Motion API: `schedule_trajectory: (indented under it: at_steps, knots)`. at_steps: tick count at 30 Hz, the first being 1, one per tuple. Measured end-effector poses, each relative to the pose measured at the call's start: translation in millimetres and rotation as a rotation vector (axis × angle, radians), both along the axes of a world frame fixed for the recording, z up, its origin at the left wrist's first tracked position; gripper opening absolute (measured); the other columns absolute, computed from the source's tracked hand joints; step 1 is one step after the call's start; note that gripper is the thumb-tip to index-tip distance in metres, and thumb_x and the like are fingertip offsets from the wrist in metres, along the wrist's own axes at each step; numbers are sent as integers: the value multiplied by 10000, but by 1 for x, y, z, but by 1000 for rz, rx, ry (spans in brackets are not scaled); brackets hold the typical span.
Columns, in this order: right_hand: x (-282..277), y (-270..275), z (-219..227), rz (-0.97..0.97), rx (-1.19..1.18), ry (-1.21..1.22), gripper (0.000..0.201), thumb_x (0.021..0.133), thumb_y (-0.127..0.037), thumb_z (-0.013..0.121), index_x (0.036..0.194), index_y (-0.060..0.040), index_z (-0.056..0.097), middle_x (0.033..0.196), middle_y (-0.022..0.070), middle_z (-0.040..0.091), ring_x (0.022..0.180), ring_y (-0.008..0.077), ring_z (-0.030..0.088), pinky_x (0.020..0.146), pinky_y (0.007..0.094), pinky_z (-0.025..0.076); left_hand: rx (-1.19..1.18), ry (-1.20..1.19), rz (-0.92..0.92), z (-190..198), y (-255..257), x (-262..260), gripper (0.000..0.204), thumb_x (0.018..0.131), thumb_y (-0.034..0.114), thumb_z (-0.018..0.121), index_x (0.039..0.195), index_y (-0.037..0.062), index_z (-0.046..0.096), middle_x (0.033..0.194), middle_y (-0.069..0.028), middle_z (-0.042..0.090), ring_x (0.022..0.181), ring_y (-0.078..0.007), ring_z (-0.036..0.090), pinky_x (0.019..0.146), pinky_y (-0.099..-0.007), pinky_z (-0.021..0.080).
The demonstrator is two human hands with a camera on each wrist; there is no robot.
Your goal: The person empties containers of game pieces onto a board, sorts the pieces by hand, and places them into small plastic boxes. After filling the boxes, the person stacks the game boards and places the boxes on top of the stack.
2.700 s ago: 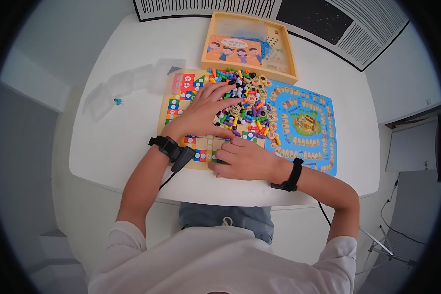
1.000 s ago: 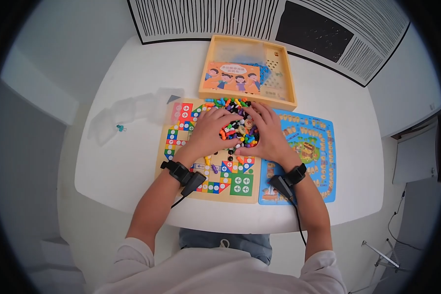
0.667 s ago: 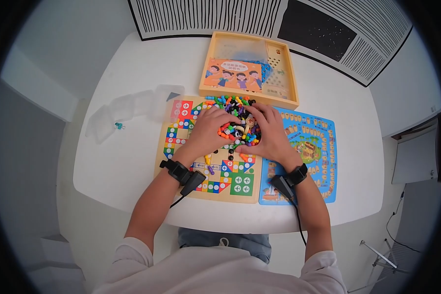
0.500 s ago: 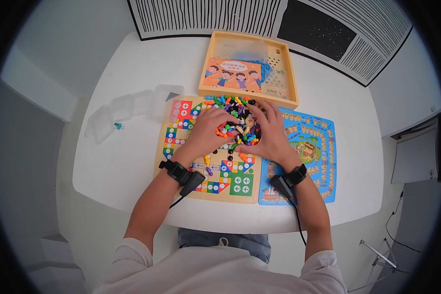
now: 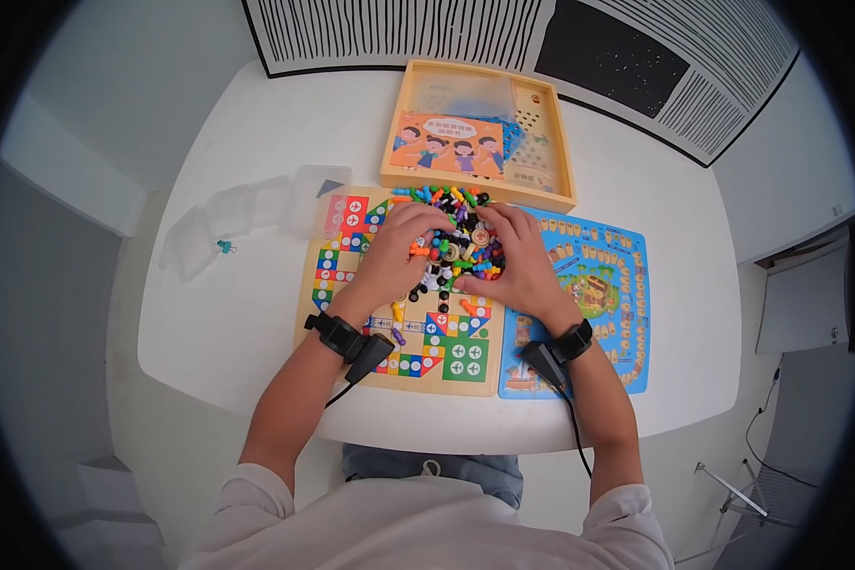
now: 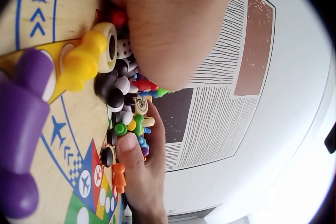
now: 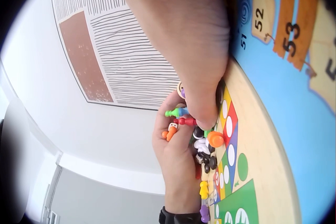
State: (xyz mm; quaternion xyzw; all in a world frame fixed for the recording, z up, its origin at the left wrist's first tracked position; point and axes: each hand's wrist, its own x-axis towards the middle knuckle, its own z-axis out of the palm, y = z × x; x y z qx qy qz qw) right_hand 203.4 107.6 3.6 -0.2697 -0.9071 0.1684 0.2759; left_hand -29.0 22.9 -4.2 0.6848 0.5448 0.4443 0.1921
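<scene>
A heap of small game pieces (image 5: 461, 249), with coloured pegs, black and white pieces and round wooden discs, lies on a wooden board with airplane marks (image 5: 467, 358). My left hand (image 5: 394, 255) curls at the heap's left side; in the right wrist view, a green-blue peg (image 7: 176, 112) and an orange peg (image 7: 169, 132) sit against its fingers. My right hand (image 5: 524, 264) cups the right side, fingers spread forward, its thumb (image 6: 130, 153) touching pieces near a green peg (image 6: 121, 128). A yellow peg (image 6: 86, 58), a purple peg (image 6: 23, 124) and an orange peg (image 6: 119, 176) lie nearer me.
A blue path-game board (image 5: 627, 313) adjoins on the right. Behind stands a wooden tray (image 5: 572, 180) holding an orange booklet (image 5: 451, 144) and blue pieces in a clear bag. Clear plastic boxes (image 5: 252, 204) and a small teal piece (image 5: 225, 247) are on the left.
Both hands came to either side of the heap, the right from the board's front edge. Lately the left hand draws its fingers in more, and black and white pieces show between the hands.
</scene>
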Motion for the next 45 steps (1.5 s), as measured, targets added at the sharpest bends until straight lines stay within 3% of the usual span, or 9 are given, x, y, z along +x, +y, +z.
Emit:
schedule_trajectory:
  at_steps: [8,14,16,22,31,37,45]
  knots:
    - [-1,-4,3,-33,-72,-4,1012,671,-443,972,1490,-54,522,1472,224,507,1365,438,492,1143,504,446,37,92,18,3,-1,-1,525,714,-140,550,1165,70,719,1286,-123,669,1324,-330,553,1182,-454,385]
    - [0,-1,3,26,-113,43,938,704,-367,968,1478,-60,535,1466,217,532,1346,424,525,1136,489,457,24,163,56,5,-5,0,511,720,33,681,1226,101,711,1394,-98,626,1415,-328,470,1232,-497,286]
    - [0,-1,1,27,-143,49,907,716,-346,963,1469,-61,544,1465,211,538,1344,416,530,1131,483,461,1,223,101,4,-5,1,551,765,133,751,1310,101,671,1478,-107,561,1465,-334,414,1245,-510,262]
    - [1,1,0,51,-145,49,777,762,-266,937,1422,-62,583,1479,186,549,1333,391,546,1112,463,481,56,367,94,2,-3,5,762,766,351,874,1423,85,595,1541,-138,500,1506,-374,369,1256,-540,294]
    - [-2,-2,11,111,-234,53,693,779,-126,902,1401,-90,600,1511,151,544,1352,346,565,1077,423,544,-27,312,-2,8,-4,7,959,712,453,932,1514,102,540,1621,-123,444,1528,-369,375,1244,-517,358]
    - [-4,-2,10,146,-281,92,653,773,-49,878,1367,-93,610,1518,131,544,1387,335,556,1097,423,534,-101,230,-44,10,-4,7,933,746,445,926,1526,116,533,1622,-91,454,1502,-326,424,1234,-495,377]
    - [-9,-7,15,161,-374,149,623,744,86,809,1310,-94,621,1514,113,545,1386,341,562,1119,417,534,-118,181,-57,7,-3,7,902,740,397,943,1498,105,551,1554,-110,523,1476,-337,445,1220,-479,389]
